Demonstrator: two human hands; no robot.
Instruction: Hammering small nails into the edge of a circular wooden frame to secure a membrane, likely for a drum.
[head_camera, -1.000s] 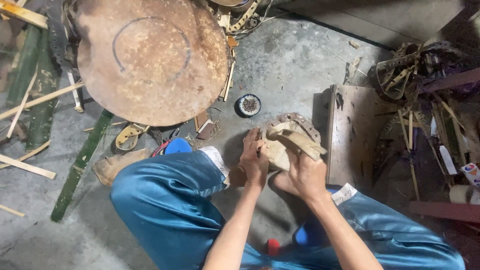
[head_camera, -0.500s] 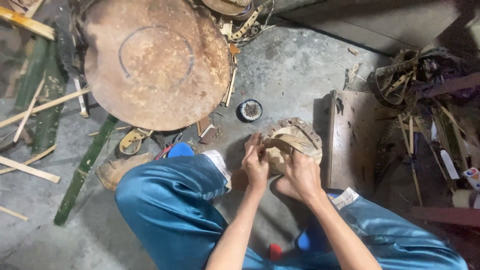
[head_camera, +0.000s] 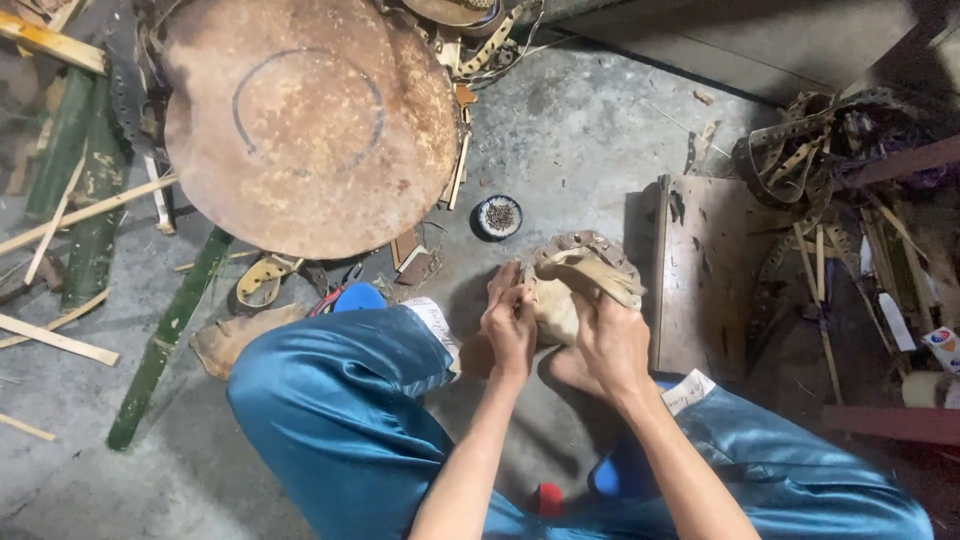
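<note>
The leather piece (head_camera: 570, 290), a tan, rounded lump with a strap lying across its top, sits on the grey concrete floor (head_camera: 580, 130) just in front of the person's knees, between a rusty round metal disc (head_camera: 310, 120) on the left and a flat brown board (head_camera: 705, 275) on the right. The left hand (head_camera: 510, 320) has its fingers curled and pressed onto the near left edge of the leather piece, pinching it. The right hand (head_camera: 612, 340) closes over the near right side, fingers wrapped on the strap. Just beyond the leather piece a small round tin (head_camera: 498, 216) with a blue rim stands on the floor, holding small dark bits. A white label (head_camera: 686, 392) hangs at the hem of the shiny blue trousers (head_camera: 340, 410) on the right leg, and another white patch shows at the left hem. At the far right edge lies a small white package (head_camera: 942, 346) with red and blue marks, beside a heap of straps (head_camera: 800, 150) and wooden sticks. Green bamboo poles (head_camera: 165, 335) lie to the left.
</note>
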